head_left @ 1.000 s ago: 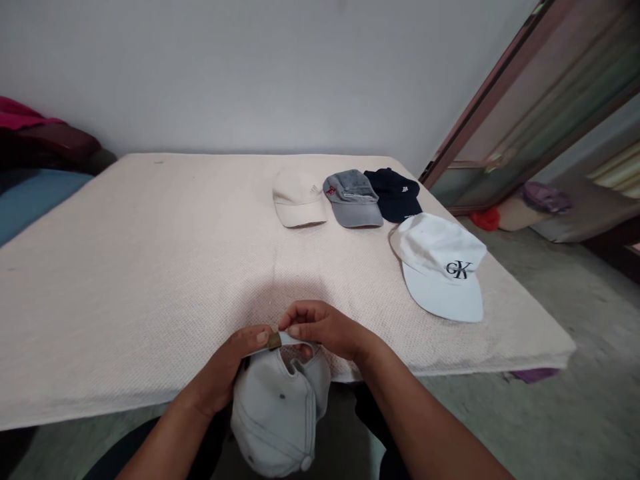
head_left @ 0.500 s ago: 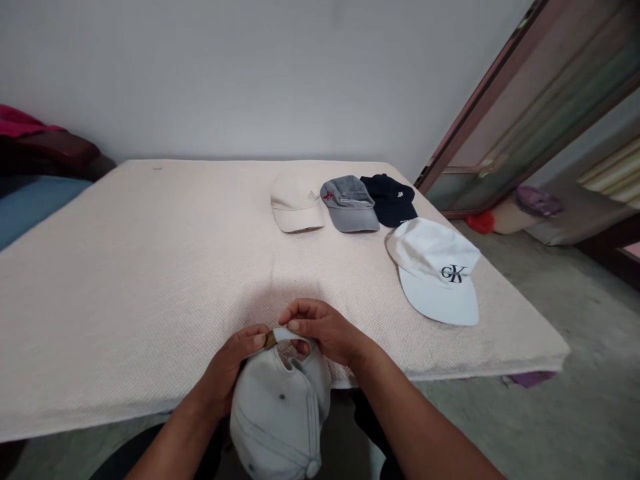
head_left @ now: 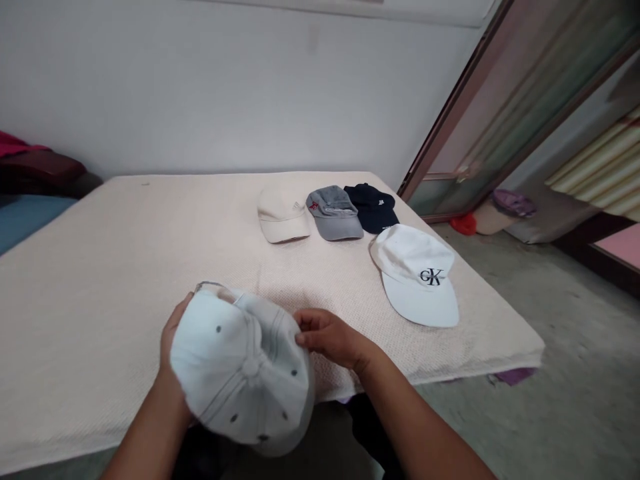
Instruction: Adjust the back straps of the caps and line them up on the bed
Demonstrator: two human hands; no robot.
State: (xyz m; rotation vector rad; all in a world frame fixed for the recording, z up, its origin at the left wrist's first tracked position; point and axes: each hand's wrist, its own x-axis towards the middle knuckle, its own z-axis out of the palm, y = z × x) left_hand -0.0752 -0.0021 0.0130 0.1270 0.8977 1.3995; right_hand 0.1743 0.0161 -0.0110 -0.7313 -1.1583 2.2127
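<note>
I hold a pale grey cap [head_left: 245,363] with both hands above the near edge of a mattress [head_left: 125,267] covered in cream cloth. Its crown faces me, top button and eyelets showing. My left hand [head_left: 173,330] grips the cap's left side, mostly hidden behind it. My right hand [head_left: 330,337] pinches the right edge with bent fingers. Farther right on the mattress lies a white cap with a dark logo [head_left: 415,280].
Three more caps sit in a row near the far side: cream [head_left: 281,215], grey [head_left: 333,213], dark navy [head_left: 371,207]. A grey wall stands behind. A door frame [head_left: 450,113] and concrete floor [head_left: 575,347] lie right. Dark and red bedding [head_left: 35,170] is at far left.
The cap was turned and lifted leftward: before, both hands pinched its back strap with the opening up; now the crown top faces me. The view shifted slightly right.
</note>
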